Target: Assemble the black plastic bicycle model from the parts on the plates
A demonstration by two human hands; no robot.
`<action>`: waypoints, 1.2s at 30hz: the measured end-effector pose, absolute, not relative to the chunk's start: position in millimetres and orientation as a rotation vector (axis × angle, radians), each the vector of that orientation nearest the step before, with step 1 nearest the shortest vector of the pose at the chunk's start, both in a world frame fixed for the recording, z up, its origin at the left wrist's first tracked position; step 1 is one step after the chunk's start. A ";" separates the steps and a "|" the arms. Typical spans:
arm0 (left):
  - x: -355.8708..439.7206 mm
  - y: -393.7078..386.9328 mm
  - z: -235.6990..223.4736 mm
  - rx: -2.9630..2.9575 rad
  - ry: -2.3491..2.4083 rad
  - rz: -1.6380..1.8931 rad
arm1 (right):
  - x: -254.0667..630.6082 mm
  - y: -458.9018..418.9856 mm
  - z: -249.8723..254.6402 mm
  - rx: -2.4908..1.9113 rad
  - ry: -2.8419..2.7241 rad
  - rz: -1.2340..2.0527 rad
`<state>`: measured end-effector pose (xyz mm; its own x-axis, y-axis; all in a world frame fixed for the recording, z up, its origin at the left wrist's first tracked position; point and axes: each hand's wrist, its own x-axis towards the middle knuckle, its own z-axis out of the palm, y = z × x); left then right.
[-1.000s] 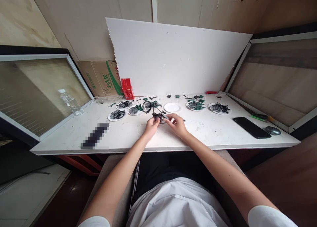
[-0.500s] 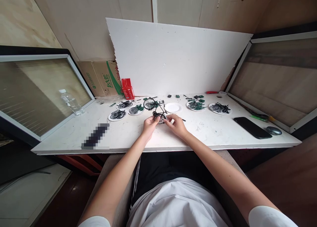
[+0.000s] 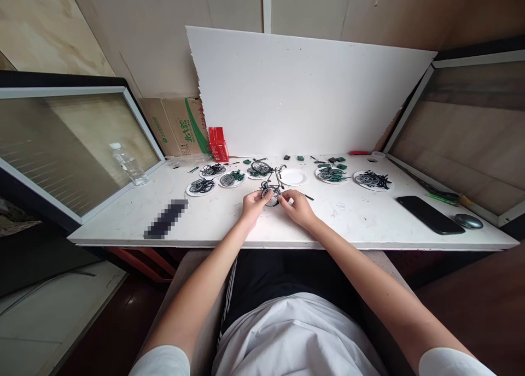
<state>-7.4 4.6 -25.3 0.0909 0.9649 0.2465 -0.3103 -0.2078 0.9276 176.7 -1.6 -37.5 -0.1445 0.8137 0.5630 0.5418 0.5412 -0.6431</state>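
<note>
A small black model bicycle [image 3: 268, 182] stands tilted over the white table [image 3: 229, 223], its far wheel near the plates. My left hand [image 3: 253, 206] pinches the near wheel from the left. My right hand [image 3: 298, 207] pinches the same wheel area from the right, fingers curled. A thin dark tool or rod [image 3: 307, 197] lies just beyond my right hand.
Paper plates with black and green parts [image 3: 202, 187] [image 3: 373, 180] line the back; one plate [image 3: 293, 176] is bare. A phone [image 3: 430, 215] and mouse [image 3: 468, 221] lie right, a water bottle [image 3: 129, 165] and red box [image 3: 217, 144] left. A white board stands behind.
The model bicycle has been turned, so its far wheel swung from the left toward the back. Both hands stayed on the near wheel. My head shifted, moving the view slightly.
</note>
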 end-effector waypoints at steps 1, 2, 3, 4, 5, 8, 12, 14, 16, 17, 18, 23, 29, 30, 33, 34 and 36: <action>-7.4 5.0 -25.7 1.194 0.773 1.408 | 176.9 -1.8 -37.3 -1.118 -1.824 0.353; -7.4 5.5 -26.3 1.188 0.773 1.412 | 176.9 -1.9 -37.3 -1.112 -1.824 0.350; -7.5 6.1 -27.0 1.183 0.773 1.415 | 176.9 -2.0 -37.3 -1.104 -1.823 0.347; -7.6 6.6 -27.6 1.177 0.770 1.416 | 176.7 -2.1 -37.4 -1.095 -1.819 0.344; -7.7 7.0 -28.2 1.171 0.764 1.416 | 176.5 -2.2 -37.5 -1.087 -1.815 0.341; -8.1 7.5 -29.4 1.171 0.754 1.414 | 175.7 -2.5 -37.9 -1.071 -1.813 0.333; -8.3 7.4 -29.5 1.188 0.778 1.425 | 175.0 -1.9 -39.4 -1.067 -1.822 0.316; -8.2 7.1 -29.1 1.197 0.785 1.437 | 175.0 -1.1 -40.4 -1.072 -1.827 0.309; -7.9 6.5 -28.5 1.209 0.786 1.445 | 175.3 -0.3 -41.3 -1.079 -1.831 0.304; -7.8 6.0 -28.1 1.214 0.786 1.444 | 175.4 -0.1 -41.5 -1.083 -1.833 0.304; -7.6 5.6 -27.6 1.218 0.786 1.441 | 175.5 0.0 -41.7 -1.088 -1.834 0.307; -7.3 3.8 -25.7 1.227 0.796 1.435 | 175.6 -1.0 -40.4 -1.109 -1.841 0.330; -8.2 5.0 -26.1 1.223 0.822 1.431 | 175.4 -2.8 -37.9 -1.108 -1.854 0.351; -8.5 5.4 -26.4 1.223 0.830 1.431 | 175.3 -3.1 -37.5 -1.105 -1.855 0.355; -9.1 6.3 -27.5 1.240 0.848 1.437 | 174.9 -3.9 -36.3 -1.123 -1.823 0.361; -9.3 6.5 -27.9 1.250 0.854 1.438 | 174.8 -4.1 -36.1 -1.136 -1.792 0.362; -9.5 6.8 -28.6 1.274 0.870 1.438 | 174.9 -4.4 -35.8 -1.150 -1.699 0.356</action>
